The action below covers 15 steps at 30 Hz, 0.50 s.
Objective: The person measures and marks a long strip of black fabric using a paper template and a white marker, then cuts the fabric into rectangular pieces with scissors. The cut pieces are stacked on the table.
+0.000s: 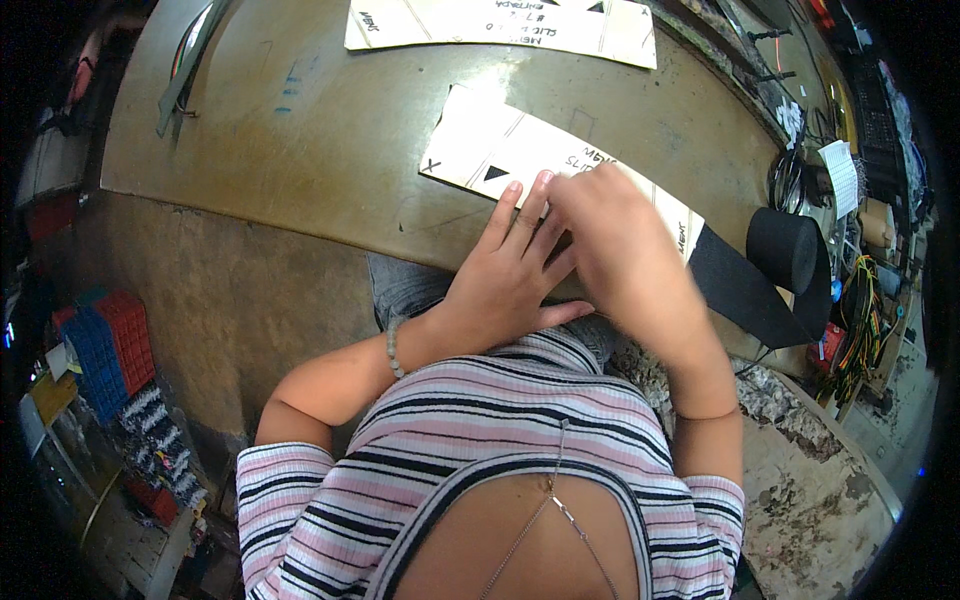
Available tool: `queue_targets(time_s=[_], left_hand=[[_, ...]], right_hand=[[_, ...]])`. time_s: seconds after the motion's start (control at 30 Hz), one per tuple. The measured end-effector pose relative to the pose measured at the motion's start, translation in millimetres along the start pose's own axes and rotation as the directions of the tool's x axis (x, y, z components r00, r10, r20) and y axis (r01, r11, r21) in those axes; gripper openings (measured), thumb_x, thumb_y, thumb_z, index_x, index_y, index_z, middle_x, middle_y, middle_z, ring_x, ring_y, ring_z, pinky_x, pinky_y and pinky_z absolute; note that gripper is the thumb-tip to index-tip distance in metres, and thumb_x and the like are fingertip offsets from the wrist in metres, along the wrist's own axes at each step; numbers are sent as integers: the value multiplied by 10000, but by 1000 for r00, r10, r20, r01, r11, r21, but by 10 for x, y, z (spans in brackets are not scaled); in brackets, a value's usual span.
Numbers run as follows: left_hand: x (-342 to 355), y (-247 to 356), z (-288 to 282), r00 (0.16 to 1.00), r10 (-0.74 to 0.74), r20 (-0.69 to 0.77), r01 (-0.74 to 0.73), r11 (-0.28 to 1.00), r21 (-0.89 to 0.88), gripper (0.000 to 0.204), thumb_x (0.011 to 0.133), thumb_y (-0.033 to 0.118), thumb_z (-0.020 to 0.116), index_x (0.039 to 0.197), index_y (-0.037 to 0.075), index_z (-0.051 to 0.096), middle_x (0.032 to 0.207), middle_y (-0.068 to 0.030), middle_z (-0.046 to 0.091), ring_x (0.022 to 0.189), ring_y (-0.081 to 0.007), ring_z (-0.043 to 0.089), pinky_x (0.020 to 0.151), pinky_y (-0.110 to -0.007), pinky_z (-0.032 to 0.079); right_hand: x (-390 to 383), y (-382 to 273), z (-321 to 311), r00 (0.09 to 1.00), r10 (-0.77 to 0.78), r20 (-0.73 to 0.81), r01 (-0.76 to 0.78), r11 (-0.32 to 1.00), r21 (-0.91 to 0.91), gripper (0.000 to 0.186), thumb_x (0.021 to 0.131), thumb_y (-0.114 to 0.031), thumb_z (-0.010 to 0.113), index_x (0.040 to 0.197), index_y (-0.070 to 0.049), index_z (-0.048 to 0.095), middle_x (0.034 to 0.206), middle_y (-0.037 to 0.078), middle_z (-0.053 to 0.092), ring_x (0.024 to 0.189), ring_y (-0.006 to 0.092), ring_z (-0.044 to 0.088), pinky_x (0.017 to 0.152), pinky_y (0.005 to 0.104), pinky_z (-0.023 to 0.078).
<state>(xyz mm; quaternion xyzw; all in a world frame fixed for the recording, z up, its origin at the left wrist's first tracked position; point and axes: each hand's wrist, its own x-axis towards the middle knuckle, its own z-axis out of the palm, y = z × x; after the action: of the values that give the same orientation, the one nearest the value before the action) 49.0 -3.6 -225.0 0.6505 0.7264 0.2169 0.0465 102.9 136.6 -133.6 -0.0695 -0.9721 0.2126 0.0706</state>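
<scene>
Brown and scuffed, the wide worktable (300, 130) curves away with bare room to the left and across its middle; its near edge runs just in front of the person. A long pale pattern card (500, 22) lies at the far edge. Nearer, a second pale pattern card (490, 145) sits slanted close to the near edge. Right of it, a black strip (745, 290) trails off a black roll (785, 245). The left hand (510, 270) lies flat, fingers close together, tips on the nearer card. The right hand (605, 235) overlaps it, knuckles up; whether its fingers pinch anything I cannot tell.
</scene>
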Motion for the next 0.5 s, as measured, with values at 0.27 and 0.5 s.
queue_targets(time_s=[0.27, 0.5], left_hand=[[-58, -6, 29, 998, 1, 60, -5, 999, 52, 777, 863, 626, 566, 1362, 30, 582, 1494, -266, 423, 1426, -499, 305, 1182, -631, 186], [-44, -5, 88, 992, -29, 127, 30, 1000, -3, 785, 897, 546, 556, 1499, 64, 410, 1506, -175, 437, 1430, -396, 334, 1198, -584, 179]], right_hand=[[16, 80, 417, 965, 187, -186, -111, 927, 358, 110, 828, 5, 733, 897, 2, 648, 941, 108, 713, 808, 188, 669, 678, 299, 551], [38, -49, 616, 959, 30, -282, 16, 987, 160, 123, 811, -23, 749, 902, -18, 665, 842, 102, 666, 761, 226, 637, 663, 340, 531]])
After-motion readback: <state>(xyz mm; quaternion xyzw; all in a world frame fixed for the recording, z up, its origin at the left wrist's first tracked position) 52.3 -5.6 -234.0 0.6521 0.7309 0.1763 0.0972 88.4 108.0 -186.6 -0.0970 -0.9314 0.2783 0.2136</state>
